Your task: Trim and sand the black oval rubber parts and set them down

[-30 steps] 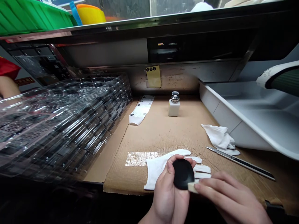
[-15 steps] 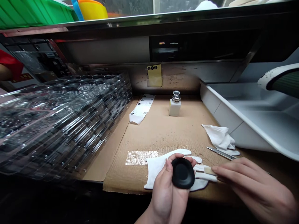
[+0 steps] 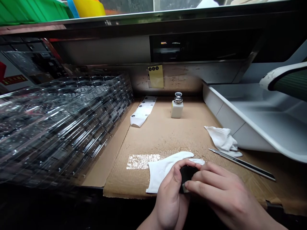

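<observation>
In front of me, my left hand (image 3: 170, 195) cups a smooth black rounded piece (image 3: 187, 174), its fingers curled round the edge. My right hand (image 3: 223, 188) is closed in a pinch against the near right side of that piece. Between its fingertips shows the edge of a small beige block (image 3: 184, 187), mostly hidden. Beneath both hands a white glove (image 3: 159, 172) lies flat on the cardboard. To the right rests a utility knife (image 3: 242, 164).
Stacked clear plastic trays (image 3: 96, 118) fill the left. A white pump bottle (image 3: 177, 109) and a label strip (image 3: 144, 111) lie farther back on the cardboard (image 3: 165, 131). A crumpled white cloth (image 3: 223, 139) touches a grey-white bin (image 3: 254, 127) at right. A shelf (image 3: 134, 25) overhangs.
My right hand has moved left, bringing the beige block onto the black piece, which is now tilted and partly covered. The knife has come fully into sight.
</observation>
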`<state>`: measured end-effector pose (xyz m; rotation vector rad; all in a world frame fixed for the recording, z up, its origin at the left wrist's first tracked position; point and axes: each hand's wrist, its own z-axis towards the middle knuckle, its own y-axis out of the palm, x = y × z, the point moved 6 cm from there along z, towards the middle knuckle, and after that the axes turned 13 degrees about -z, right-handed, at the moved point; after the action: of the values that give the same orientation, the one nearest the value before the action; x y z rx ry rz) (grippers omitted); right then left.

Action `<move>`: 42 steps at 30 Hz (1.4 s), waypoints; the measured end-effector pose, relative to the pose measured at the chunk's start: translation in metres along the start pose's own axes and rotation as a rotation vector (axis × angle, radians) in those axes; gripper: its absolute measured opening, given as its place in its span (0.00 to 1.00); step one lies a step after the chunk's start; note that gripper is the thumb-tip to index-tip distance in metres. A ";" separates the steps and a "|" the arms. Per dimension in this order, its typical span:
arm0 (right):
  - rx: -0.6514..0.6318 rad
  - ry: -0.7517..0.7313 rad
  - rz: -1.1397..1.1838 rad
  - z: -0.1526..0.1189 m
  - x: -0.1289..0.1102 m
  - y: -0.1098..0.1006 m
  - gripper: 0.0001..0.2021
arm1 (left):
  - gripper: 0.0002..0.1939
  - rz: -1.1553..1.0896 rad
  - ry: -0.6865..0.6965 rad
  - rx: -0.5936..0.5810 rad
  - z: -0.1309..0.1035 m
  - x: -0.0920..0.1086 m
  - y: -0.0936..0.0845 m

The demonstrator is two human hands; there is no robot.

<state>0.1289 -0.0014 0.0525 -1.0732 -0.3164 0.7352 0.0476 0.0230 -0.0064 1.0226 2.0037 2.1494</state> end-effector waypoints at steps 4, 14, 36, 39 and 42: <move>-0.057 0.043 -0.005 -0.001 0.003 -0.001 0.11 | 0.20 -0.026 -0.024 -0.013 0.001 0.000 0.001; -0.069 0.056 0.004 0.002 0.003 -0.001 0.11 | 0.20 -0.096 -0.030 0.078 0.001 0.001 0.007; 0.171 0.298 0.052 -0.011 0.025 -0.012 0.12 | 0.20 -0.245 -0.073 0.102 0.003 0.002 0.004; 0.282 0.765 -0.076 -0.049 0.060 -0.015 0.12 | 0.22 -0.275 -0.073 0.155 0.003 0.003 0.000; 0.293 1.076 -0.193 -0.083 0.077 -0.005 0.20 | 0.25 -0.294 -0.082 0.169 0.003 0.004 -0.002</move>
<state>0.2338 -0.0066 0.0101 -0.9974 0.5874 -0.0365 0.0452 0.0280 -0.0066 0.7588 2.1681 1.7892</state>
